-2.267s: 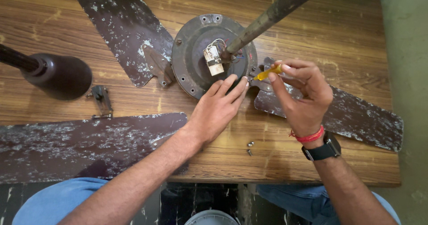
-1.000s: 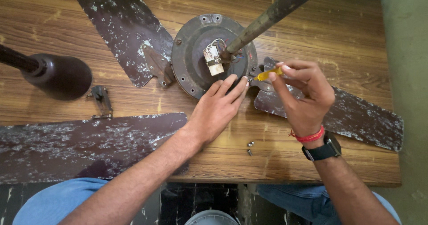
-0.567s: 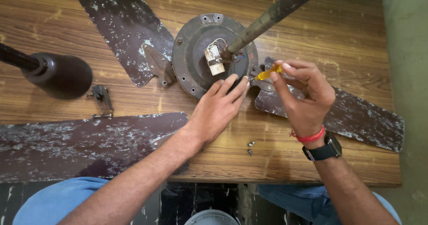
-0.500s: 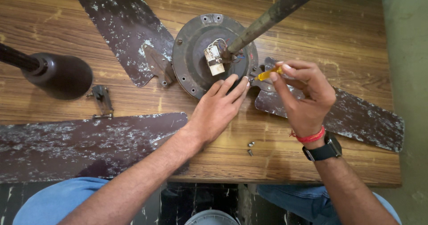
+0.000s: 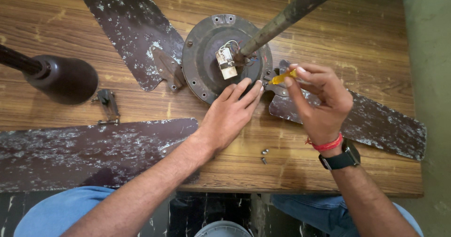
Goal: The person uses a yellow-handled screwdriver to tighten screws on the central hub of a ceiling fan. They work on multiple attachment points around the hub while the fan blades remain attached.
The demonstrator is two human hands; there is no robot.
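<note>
The right hand (image 5: 319, 103) pinches a yellow screwdriver (image 5: 282, 78) pointing left at the fan motor (image 5: 225, 56); left hand (image 5: 230, 115) fingers lie flat, together, steadying its near rim.

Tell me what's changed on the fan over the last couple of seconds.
Nothing visibly moved. The right hand still pinches the yellow-handled screwdriver at the blade bracket, and the left hand still presses on the rim of the motor housing.

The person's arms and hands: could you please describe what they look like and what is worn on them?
Both forearms are bare, with no sleeves or gloves in view. The left hand and its wrist carry nothing. The right hand has a red thread band around the wrist and, just behind it, a black wristwatch with a black strap.
</note>
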